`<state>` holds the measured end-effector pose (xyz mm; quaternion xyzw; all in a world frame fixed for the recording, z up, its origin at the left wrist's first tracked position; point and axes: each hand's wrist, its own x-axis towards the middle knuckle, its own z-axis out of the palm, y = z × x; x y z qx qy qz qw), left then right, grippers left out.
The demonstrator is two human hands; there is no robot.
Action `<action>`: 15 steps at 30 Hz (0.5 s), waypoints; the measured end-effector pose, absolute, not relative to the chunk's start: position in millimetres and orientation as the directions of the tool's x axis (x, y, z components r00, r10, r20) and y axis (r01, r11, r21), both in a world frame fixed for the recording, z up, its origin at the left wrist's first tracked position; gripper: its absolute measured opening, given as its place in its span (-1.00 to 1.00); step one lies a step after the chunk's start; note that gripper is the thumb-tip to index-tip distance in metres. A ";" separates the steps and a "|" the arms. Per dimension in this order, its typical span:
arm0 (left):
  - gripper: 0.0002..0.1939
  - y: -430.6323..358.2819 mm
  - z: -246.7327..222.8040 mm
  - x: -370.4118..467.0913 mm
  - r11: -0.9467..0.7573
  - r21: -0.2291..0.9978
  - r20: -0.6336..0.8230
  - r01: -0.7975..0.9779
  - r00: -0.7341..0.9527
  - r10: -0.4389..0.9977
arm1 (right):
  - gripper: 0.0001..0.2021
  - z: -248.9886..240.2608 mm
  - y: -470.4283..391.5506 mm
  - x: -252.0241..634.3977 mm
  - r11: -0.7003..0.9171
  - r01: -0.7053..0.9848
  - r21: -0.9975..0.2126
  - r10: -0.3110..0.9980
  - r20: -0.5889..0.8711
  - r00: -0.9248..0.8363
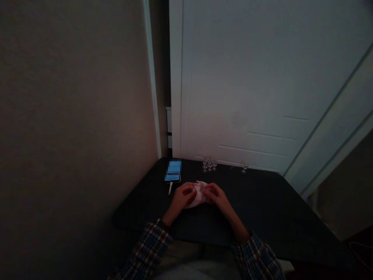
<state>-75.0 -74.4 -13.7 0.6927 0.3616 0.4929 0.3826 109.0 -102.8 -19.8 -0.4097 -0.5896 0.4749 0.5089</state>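
Note:
A small pink and white piece, soft-looking like cloth or a packet, [198, 197] lies between my hands over the dark table. My left hand [184, 194] pinches its left side, with thumb and fingertips close together. On its right side, my right hand [215, 193] has its fingers closed on the upper edge. The fingertips of both hands are near each other but apart. The dim light hides the fine detail of what the fingertips hold.
A phone [174, 170] with a lit, blurred screen and a white plug or cable [170, 188] lies at the back left of the black table [262, 210]. Several small clear glass-like pieces [209, 165] stand by the white panel, with another [244, 168] further right.

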 end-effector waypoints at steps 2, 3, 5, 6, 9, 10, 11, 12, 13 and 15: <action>-0.91 -75.2 -13.1 -75.4 -0.453 0.881 0.409 0.133 0.266 0.873 | -0.75 -16.4 -104.5 108.5 0.226 0.009 -0.974 0.963 0.222 -0.151; -0.91 -75.5 -13.1 -75.4 -0.456 0.880 0.412 0.130 0.267 0.871 | -0.76 -14.5 -105.5 108.2 0.231 0.017 -0.973 0.962 0.226 -0.153; -0.91 -75.3 -14.0 -75.3 -0.472 0.873 0.429 0.123 0.267 0.863 | -0.76 -11.2 -107.3 107.7 0.241 0.026 -0.970 0.960 0.235 -0.153; -0.90 -74.9 -14.6 -75.3 -0.483 0.867 0.440 0.124 0.268 0.857 | -0.76 -10.1 -107.9 107.6 0.246 0.024 -0.969 0.959 0.240 -0.150; -0.87 -73.4 -16.3 -75.7 -0.500 0.853 0.453 0.147 0.264 0.851 | -0.74 -9.9 -108.2 107.5 0.240 0.016 -0.971 0.962 0.236 -0.135; -0.86 -73.0 -16.5 -75.8 -0.501 0.851 0.453 0.159 0.262 0.852 | -0.74 -10.4 -108.1 107.6 0.233 0.019 -0.972 0.965 0.229 -0.131; -0.85 -72.8 -16.5 -76.0 -0.502 0.848 0.452 0.170 0.260 0.853 | -0.73 -10.9 -108.0 107.6 0.225 0.022 -0.974 0.967 0.221 -0.127; -0.85 -72.6 -16.5 -76.1 -0.502 0.847 0.453 0.176 0.259 0.853 | -0.72 -11.5 -107.9 107.5 0.218 0.024 -0.976 0.969 0.213 -0.125; -0.85 -72.6 -16.4 -76.2 -0.502 0.846 0.452 0.178 0.261 0.853 | -0.71 -12.0 -107.9 107.3 0.212 0.025 -0.977 0.970 0.208 -0.123; -0.84 -72.8 -16.4 -76.3 -0.502 0.848 0.450 0.169 0.271 0.851 | -0.69 -13.2 -107.6 106.9 0.208 0.021 -0.978 0.971 0.204 -0.121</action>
